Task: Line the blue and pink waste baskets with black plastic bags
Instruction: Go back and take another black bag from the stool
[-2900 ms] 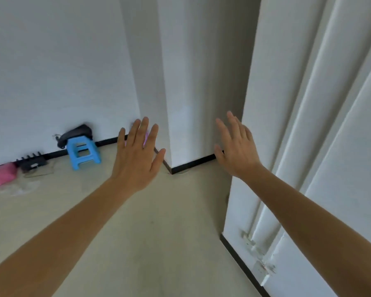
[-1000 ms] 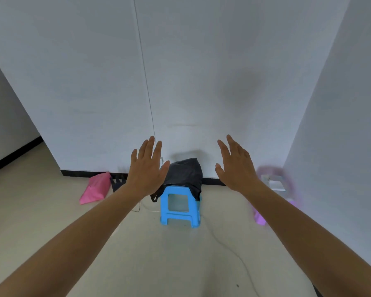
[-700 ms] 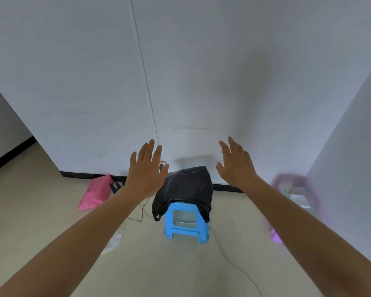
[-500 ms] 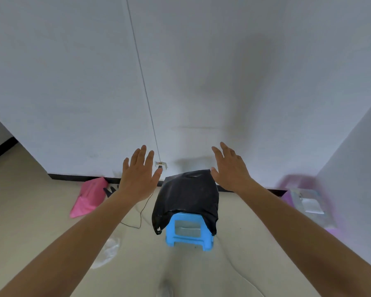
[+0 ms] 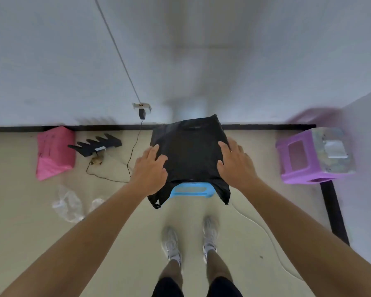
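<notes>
Left hand (image 5: 150, 171) and right hand (image 5: 236, 166): fingers spread, laid flat on either side of black bag (image 5: 190, 155), gripping nothing. Bag: draped over blue stool (image 5: 192, 190) by wall. Likely light, limp, slippery; best pinched at hanging handle loops. Purple stool (image 5: 298, 161) well apart, right.

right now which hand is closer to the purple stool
Right. The right hand rests on the black bag's right side, toward the purple stool; the left hand is on its far side.

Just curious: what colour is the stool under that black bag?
Light blue stool, seen in the head view, mostly covered by the black bag.
</notes>
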`<state>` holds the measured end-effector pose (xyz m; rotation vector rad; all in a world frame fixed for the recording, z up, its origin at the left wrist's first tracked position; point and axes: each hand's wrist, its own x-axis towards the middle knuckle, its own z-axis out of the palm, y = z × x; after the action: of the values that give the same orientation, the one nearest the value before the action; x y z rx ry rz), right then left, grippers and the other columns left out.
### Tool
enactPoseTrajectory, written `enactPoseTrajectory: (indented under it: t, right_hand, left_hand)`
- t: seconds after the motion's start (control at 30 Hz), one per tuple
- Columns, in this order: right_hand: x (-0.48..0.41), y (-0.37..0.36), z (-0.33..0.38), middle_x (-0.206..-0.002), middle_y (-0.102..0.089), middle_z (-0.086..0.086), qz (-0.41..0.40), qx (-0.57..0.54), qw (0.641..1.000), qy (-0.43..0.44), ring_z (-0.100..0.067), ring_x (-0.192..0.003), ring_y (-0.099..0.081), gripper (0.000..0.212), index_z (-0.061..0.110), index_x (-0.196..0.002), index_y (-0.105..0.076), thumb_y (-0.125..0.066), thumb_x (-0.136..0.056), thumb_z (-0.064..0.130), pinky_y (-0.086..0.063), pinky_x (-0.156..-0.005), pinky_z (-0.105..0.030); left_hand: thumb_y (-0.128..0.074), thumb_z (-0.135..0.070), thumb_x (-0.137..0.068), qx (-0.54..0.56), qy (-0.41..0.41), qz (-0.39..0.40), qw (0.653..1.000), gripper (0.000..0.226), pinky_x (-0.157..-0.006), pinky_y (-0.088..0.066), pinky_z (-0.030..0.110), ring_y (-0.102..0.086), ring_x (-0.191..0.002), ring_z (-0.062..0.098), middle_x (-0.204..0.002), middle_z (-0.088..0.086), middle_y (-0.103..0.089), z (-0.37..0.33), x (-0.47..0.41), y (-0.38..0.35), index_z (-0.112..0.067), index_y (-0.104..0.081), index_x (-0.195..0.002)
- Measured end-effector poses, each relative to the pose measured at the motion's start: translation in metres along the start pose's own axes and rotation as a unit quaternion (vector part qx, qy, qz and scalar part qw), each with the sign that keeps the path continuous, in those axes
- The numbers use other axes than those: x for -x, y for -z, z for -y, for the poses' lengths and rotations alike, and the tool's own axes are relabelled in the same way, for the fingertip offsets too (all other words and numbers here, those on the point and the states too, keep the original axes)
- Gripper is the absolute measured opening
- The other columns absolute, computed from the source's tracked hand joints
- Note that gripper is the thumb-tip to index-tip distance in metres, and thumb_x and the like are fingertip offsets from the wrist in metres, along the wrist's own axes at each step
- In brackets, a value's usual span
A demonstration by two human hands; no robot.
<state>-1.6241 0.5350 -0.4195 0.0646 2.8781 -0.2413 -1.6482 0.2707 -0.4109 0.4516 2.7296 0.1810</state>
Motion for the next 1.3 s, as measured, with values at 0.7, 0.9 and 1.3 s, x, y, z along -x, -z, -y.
enactPoseTrajectory:
  t: [0.7,0.9,1.3]
  right_hand:
    - [-0.071,-0.147,-0.051,-0.093,-0.064,0.001,0.03,-0.021,0.999,-0.006,-0.023,-0.087,-0.058,0.017,0.023,-0.1,-0.066,-0.051,-0.098,0.031,-0.043,-0.066,-0.032]
    - [-0.037,-0.038,-0.058,-0.081,-0.063,-0.001,-0.035,-0.078,0.991,-0.104,-0.027,-0.061,-0.054,0.002,0.019,-0.097,-0.045,-0.046,-0.097,0.016,-0.035,-0.055,-0.033]
    - [0.241,0.086,-0.073,-0.103,-0.055,0.0,-0.187,-0.103,0.914,-0.344,-0.029,-0.072,-0.058,0.027,0.023,-0.107,-0.059,-0.051,-0.088,0.006,-0.038,-0.056,-0.032]
  left_hand:
    - [-0.058,-0.001,-0.089,0.119,-0.029,-0.046,0.991,0.02,-0.077,-0.054,0.046,-0.062,-0.087,0.034,-0.101,0.017,-0.067,0.004,-0.075,-0.151,0.001,-0.071,-0.103]
    - [-0.058,-0.004,-0.088,0.151,-0.077,-0.139,0.976,0.014,-0.068,-0.049,0.032,-0.057,-0.083,0.024,-0.09,0.009,-0.06,-0.041,-0.091,-0.033,-0.005,-0.072,-0.089]
    - [-0.072,-0.027,-0.077,0.044,-0.42,-0.174,0.89,0.026,-0.058,-0.042,0.035,-0.051,-0.065,0.024,-0.067,0.0,-0.051,-0.24,0.01,0.102,-0.015,-0.051,-0.069]
